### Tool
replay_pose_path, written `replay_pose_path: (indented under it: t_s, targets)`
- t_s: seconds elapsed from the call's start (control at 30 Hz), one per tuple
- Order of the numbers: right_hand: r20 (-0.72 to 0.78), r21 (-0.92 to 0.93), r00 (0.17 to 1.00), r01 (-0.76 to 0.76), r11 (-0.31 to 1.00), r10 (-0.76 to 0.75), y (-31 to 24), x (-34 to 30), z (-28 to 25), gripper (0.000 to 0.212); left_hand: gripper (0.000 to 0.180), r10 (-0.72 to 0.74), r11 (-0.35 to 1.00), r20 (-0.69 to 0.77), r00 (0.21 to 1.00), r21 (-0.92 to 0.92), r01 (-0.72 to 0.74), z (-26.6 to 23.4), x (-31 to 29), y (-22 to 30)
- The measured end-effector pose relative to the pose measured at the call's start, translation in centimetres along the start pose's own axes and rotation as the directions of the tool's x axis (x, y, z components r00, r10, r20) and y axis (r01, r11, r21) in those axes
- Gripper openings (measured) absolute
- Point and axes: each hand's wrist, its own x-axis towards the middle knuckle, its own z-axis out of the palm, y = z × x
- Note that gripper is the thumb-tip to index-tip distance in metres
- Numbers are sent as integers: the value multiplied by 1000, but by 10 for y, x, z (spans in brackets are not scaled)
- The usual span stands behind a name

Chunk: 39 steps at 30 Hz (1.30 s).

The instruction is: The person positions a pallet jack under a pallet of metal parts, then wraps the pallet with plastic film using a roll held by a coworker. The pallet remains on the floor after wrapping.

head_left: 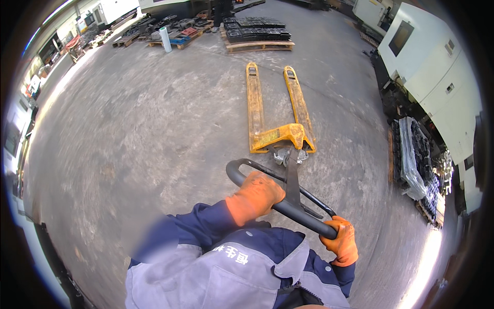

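Both my hands wear orange gloves and grip the black loop handle (303, 219) of a yellow pallet jack (280, 136). My left hand (260, 191) is closed around the bar near the middle of the handle, left of the dark tow arm (292, 177). At the handle's right end, my right hand (340, 241) is wrapped around the bar. Two long, worn yellow forks point away from me, with nothing on them. Their tips lie short of a wooden pallet (260, 46) stacked with black metal parts (256, 29).
More pallets of loose parts (177, 32) stand at the far left, beside an upright pale tube (165, 39). Large white machines (429, 56) line the right side. Near them sits a pallet load partly wrapped in plastic film (411, 154). The concrete floor (144, 118) is scuffed.
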Motion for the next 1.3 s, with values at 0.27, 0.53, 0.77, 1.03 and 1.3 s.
replay_pose_path:
  t_s: [0.27,0.53,0.77,1.03,1.3]
  targets:
    - [-31,-79,982,-189,979,187,-122,-43,103,9,11,245,967,-197,949,-26,-255,54,-90,-95]
    - [-167,-75,948,-285,955,270,-248,-72,247,13,13,405,912,-168,899,-4,-411,96,-184,-202]
    - [-354,-95,893,-329,940,277,-352,-96,355,18,12,545,827,-303,782,39,-561,150,-276,-281]
    - [-542,-73,804,-334,940,244,-526,-205,530,27,6,701,712,-191,687,237,-661,253,-463,-345]
    - [-552,-12,720,-512,859,422,-669,-234,681,24,11,807,591,-167,567,218,-777,328,-579,-443]
